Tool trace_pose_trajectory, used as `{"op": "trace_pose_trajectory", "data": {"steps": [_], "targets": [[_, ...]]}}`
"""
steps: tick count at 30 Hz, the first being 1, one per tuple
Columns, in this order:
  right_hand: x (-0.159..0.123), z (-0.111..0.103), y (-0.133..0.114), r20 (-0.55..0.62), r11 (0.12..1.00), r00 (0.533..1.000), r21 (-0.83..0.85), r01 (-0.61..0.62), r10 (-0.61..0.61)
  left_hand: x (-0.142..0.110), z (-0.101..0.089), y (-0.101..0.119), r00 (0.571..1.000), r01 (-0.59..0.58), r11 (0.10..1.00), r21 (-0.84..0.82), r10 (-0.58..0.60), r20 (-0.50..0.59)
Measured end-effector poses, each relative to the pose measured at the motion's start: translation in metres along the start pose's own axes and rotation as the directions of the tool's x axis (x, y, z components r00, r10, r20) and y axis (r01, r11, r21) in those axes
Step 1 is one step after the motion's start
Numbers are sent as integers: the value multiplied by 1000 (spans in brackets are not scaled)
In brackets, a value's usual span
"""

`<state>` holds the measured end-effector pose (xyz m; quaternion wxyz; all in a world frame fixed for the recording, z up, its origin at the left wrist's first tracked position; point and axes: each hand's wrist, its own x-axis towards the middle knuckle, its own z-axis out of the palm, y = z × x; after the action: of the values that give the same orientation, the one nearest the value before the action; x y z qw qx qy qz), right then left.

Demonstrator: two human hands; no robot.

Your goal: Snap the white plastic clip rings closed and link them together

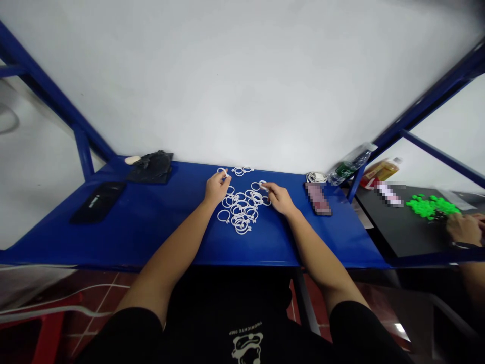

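Observation:
My left hand (217, 187) is closed in a pinch on a white plastic ring (221, 170), raised at the left of a loose pile. My right hand (279, 197) is at the pile's upper right, its fingers closed on another white ring (256, 186) with a small tab. Below and between both hands lies the pile of white rings (239, 209), several overlapping, each thin with a small tab or eyelet. Farther back, near the wall, a small group of similar rings (238, 172) lies apart from the pile.
On the blue table (170, 227) lie a dark flat case (98, 202), a black plastic bag (153, 167), a phone (318, 198), a coiled white cable (316, 177) and a bottle (350, 164). At right, another person's hand (464, 229) is beside green pieces (432, 206).

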<state>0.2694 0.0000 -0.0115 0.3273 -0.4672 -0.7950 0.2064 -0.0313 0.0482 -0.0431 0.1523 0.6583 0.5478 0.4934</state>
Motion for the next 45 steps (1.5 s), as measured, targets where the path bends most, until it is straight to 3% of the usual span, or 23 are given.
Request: {"op": "trace_pose_trajectory", "data": {"steps": [3, 5, 10, 13, 19, 27, 33, 37, 45], "targets": [[-1, 2, -9, 25, 989, 989, -38, 145, -144, -1, 0, -3, 1000, -12, 1000, 7, 12, 23], [1, 3, -6, 13, 982, 985, -74, 172, -171, -1, 0, -5, 999, -10, 1000, 13, 9, 37], [17, 6, 22, -10, 980, 999, -192, 47, -50, -1, 6, -8, 995, -20, 1000, 8, 19, 102], [28, 12, 36, 45, 973, 999, -231, 20, -10, -1, 9, -8, 991, -41, 999, 18, 38, 132], [31, 18, 36, 151, 956, 988, -293, 6, 40, -2, 9, -7, 988, -43, 999, 2, 42, 151], [20, 11, 39, -45, 988, 999, -151, -16, 9, -4, 7, -4, 982, -17, 1000, -22, 21, 185], [18, 10, 29, -185, 996, 983, -82, -29, 14, -4, 6, -1, 970, 4, 1000, -28, 3, 244], [16, 9, 21, -275, 998, 961, -31, -49, 38, -4, 4, 4, 961, -44, 999, -14, 47, 271], [13, 10, 22, -310, 984, 935, 69, -161, 175, -3, 3, 8, 946, -99, 995, -3, 95, 310]]}}
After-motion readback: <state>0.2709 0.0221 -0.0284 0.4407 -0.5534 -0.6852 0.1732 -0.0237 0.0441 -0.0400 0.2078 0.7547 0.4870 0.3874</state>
